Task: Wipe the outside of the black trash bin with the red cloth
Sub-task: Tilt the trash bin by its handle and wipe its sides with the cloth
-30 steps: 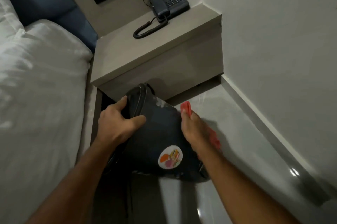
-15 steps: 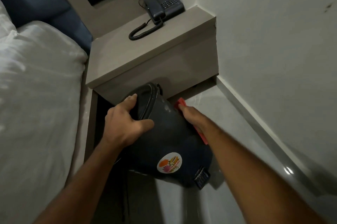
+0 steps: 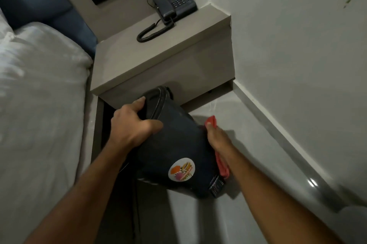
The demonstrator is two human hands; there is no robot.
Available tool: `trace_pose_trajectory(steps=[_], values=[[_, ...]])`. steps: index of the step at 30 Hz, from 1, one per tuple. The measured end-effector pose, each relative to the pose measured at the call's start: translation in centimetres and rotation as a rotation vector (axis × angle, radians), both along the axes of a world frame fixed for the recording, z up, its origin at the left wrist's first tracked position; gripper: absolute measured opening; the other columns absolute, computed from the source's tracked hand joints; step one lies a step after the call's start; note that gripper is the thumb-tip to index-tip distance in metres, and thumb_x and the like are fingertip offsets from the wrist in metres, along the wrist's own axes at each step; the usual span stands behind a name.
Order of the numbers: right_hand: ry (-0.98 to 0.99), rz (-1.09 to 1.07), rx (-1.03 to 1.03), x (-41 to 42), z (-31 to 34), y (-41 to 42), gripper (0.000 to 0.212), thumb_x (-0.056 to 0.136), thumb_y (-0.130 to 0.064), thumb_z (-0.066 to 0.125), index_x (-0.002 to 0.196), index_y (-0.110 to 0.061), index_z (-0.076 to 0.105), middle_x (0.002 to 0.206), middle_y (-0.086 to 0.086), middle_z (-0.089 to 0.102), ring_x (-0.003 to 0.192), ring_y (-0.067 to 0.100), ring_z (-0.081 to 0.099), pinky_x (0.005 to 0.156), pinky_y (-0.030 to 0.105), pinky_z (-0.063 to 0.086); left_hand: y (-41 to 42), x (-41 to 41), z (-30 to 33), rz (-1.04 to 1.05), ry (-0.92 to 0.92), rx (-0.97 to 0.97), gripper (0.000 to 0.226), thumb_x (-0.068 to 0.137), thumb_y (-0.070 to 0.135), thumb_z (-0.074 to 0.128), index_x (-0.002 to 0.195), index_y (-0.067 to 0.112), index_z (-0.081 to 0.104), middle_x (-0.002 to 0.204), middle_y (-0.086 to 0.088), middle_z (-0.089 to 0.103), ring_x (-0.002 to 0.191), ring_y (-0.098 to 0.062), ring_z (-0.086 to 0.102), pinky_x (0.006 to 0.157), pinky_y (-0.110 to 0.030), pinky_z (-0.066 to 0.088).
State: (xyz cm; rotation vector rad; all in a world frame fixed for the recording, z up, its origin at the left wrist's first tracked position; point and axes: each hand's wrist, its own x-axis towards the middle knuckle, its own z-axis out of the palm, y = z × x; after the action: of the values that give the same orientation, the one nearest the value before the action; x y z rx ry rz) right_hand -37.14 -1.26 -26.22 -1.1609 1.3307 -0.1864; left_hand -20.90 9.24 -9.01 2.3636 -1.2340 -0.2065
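Left hand (image 3: 133, 124) clamped on the upper rim of the black trash bin (image 3: 174, 144) at frame centre, thumb across the outer wall, fingers hooked over the lip near the lid seam. Probably gripped this way to steady the bin and hold it tipped, base swung toward the lower middle of the frame, top leaning toward the bedside cabinet (image 3: 158, 59) above it. Right hand (image 3: 218, 140) pressed flat against the bin's right flank, closed around the red cloth (image 3: 222, 164); cloth sandwiched between palm and bin wall, one corner poking out past the fingertips up and right of centre, another fold trailing below the wrist beside the foot pedal (image 3: 216, 186). Exact finger curl on the far side hidden by the bin, so grip on the cloth judged from the cloth staying pinned. Round fruit sticker (image 3: 181, 169) facing the camera on the lower front wall, not covered by either hand. Tilt likely chosen to expose the side wall otherwise boxed in by the wall (image 3: 288, 65) at right. Wiping judged midway: right flank under the cloth, front face and sticker area apparently yet to be covered. Corded telephone (image 3: 174, 4) on the cabinet top at upper centre, white bedding (image 3: 39, 95) filling the left of the frame, both well apart from the work.
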Motion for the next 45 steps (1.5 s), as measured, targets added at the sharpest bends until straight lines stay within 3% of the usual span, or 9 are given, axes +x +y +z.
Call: trace_pose_trajectory(steps=[10, 16, 20, 25, 28, 30, 35, 39, 45], values=[[-0.324, 0.164, -0.714, 4.8, 5.9, 6.0, 0.066, 0.095, -0.075, 0.011, 0.153, -0.046, 0.023, 0.159, -0.007, 0.040, 0.145, 0.015, 0.034, 0.121, 0.042, 0.017, 0.4, 1.5, -0.1, 0.095, 0.045, -0.026, 0.113, 0.038, 0.052, 0.065, 0.144, 0.021, 0.041, 0.086, 0.015, 0.054, 0.071, -0.008, 0.057, 0.055, -0.025, 0.047], [-0.061, -0.002, -0.120, -0.1, 0.6, 1.1, 0.074, 0.097, -0.073, 0.014, 0.148, -0.029, 0.045, 0.150, 0.013, 0.052, 0.136, 0.034, 0.048, 0.116, 0.058, 0.033, -1.0, 0.2, 0.2, 0.002, 0.005, 0.011, 0.109, 0.040, 0.050, 0.065, 0.143, 0.020, 0.043, 0.125, -0.011, 0.061, 0.091, -0.019, 0.055, 0.064, -0.025, 0.043], [-0.424, 0.042, -0.408, 6.8, 7.4, 2.2, 0.068, 0.091, -0.079, 0.013, 0.150, -0.048, 0.026, 0.159, -0.002, 0.042, 0.144, 0.019, 0.037, 0.119, 0.052, 0.026, -0.9, 0.0, 0.4, 0.007, -0.006, 0.007, 0.107, 0.044, 0.051, 0.065, 0.143, 0.018, 0.042, 0.097, 0.004, 0.060, 0.075, -0.009, 0.055, 0.055, -0.021, 0.041], [-0.173, -0.007, -0.758, 4.4, 3.5, 6.5, 0.073, 0.092, -0.079, 0.004, 0.151, -0.040, 0.024, 0.152, 0.000, 0.048, 0.140, 0.019, 0.040, 0.114, 0.037, 0.024, 0.1, 0.9, 0.5, 0.060, 0.018, 0.001, 0.109, 0.041, 0.049, 0.065, 0.143, 0.021, 0.041, 0.095, 0.006, 0.050, 0.073, -0.001, 0.048, 0.057, -0.022, 0.040], [0.001, -0.099, -0.200, -0.7, -2.2, 3.3, 0.080, 0.092, -0.080, 0.012, 0.133, -0.027, 0.055, 0.125, 0.009, 0.066, 0.109, 0.028, 0.063, 0.086, 0.038, 0.050, -0.5, 0.6, 0.4, 0.035, -0.006, 0.000, 0.110, 0.037, 0.052, 0.063, 0.141, 0.023, 0.045, 0.099, 0.007, 0.053, 0.082, -0.011, 0.054, 0.064, -0.025, 0.043], [-0.023, -0.138, -0.030, -1.3, -3.0, 1.5, 0.065, 0.102, -0.065, 0.022, 0.137, -0.021, 0.056, 0.134, 0.013, 0.063, 0.118, 0.033, 0.059, 0.101, 0.043, 0.046, -1.3, 0.1, 0.3, -0.012, -0.047, 0.000, 0.107, 0.038, 0.051, 0.064, 0.140, 0.020, 0.047, 0.090, 0.011, 0.054, 0.074, -0.005, 0.052, 0.060, -0.022, 0.042], [-0.384, -0.070, -0.454, 4.1, 4.0, 4.2, 0.058, 0.094, -0.071, 0.027, 0.147, -0.048, 0.037, 0.150, -0.003, 0.051, 0.141, 0.021, 0.043, 0.115, 0.048, 0.037, -2.2, 0.6, 0.1, 0.138, -0.025, -0.040, 0.090, 0.039, 0.045, 0.065, 0.128, 0.027, 0.059, 0.074, 0.018, 0.052, 0.067, -0.006, 0.052, 0.054, -0.021, 0.038], [-0.360, 0.068, -0.794, 3.8, 5.1, 11.1, 0.060, 0.098, -0.064, 0.020, 0.147, -0.063, -0.014, 0.171, -0.014, 0.005, 0.155, 0.008, -0.006, 0.124, 0.036, -0.003, -1.9, 0.6, 0.5, 0.213, 0.048, -0.077, 0.021, 0.036, 0.042, 0.066, 0.055, 0.042, 0.057, 0.065, 0.018, 0.049, 0.063, -0.005, 0.047, 0.054, -0.022, 0.036], [-0.006, 0.011, -0.712, 0.6, 1.9, 8.8, 0.066, 0.099, -0.055, 0.020, 0.156, -0.030, -0.004, 0.171, 0.004, 0.010, 0.157, 0.027, 0.009, 0.127, 0.050, 0.010, -2.2, 0.1, 2.0, 0.061, 0.260, -0.059, 0.050, 0.051, 0.050, 0.077, 0.096, 0.032, 0.067, 0.097, 0.003, 0.068, 0.077, -0.006, 0.065, 0.065, -0.026, 0.056]])
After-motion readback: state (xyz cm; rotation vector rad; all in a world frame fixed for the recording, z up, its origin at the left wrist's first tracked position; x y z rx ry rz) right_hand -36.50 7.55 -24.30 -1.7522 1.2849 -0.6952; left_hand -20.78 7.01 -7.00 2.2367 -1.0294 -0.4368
